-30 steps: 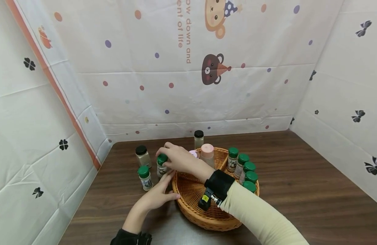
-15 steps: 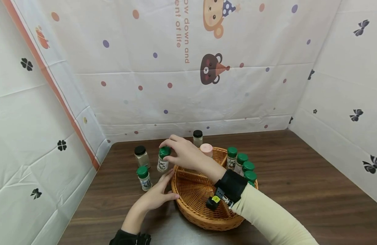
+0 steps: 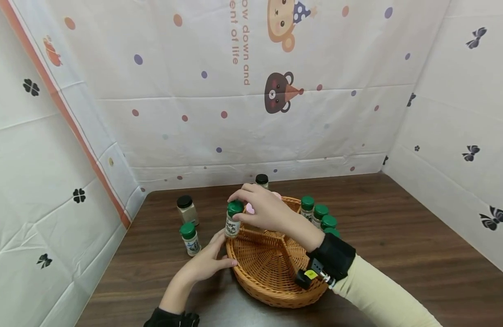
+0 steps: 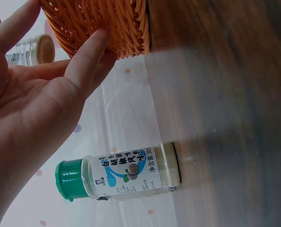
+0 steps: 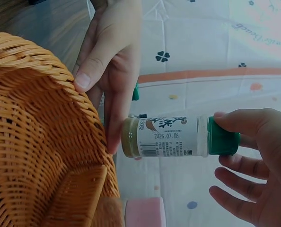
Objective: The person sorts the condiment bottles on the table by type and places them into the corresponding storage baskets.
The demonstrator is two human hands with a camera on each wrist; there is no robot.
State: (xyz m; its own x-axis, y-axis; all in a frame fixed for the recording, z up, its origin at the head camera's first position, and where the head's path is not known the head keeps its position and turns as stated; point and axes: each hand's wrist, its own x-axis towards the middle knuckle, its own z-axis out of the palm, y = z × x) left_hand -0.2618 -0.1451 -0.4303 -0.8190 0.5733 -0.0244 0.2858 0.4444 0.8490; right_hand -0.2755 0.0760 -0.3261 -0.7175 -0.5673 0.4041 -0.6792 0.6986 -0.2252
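Note:
My right hand (image 3: 267,206) pinches the green cap of a spice bottle (image 3: 232,227) between thumb and fingers. The bottle hangs upright above the left rim of the round wicker basket (image 3: 271,297); its printed label and tan contents show in the right wrist view. My left hand (image 3: 210,261) rests against the basket's left side, with fingers extended and thumb at the rim. In the left wrist view, those fingers touch the wicker wall (image 4: 126,28). Just left of this hand, another green-capped spice bottle (image 3: 191,240) stands on the table.
A black-capped bottle (image 3: 187,211) stands farther left, and another black-capped bottle (image 3: 261,180) is behind the basket. Several green-capped bottles (image 3: 307,205) line the basket's right side. Wicker dividers (image 3: 290,256) split the basket. A pink cap (image 5: 145,213) shows beyond the rim. Printed cloth surrounds the table.
My right hand has lifted the green-capped spice bottle from the table and carried it right to the basket's rim. My left hand stays at the basket's side.

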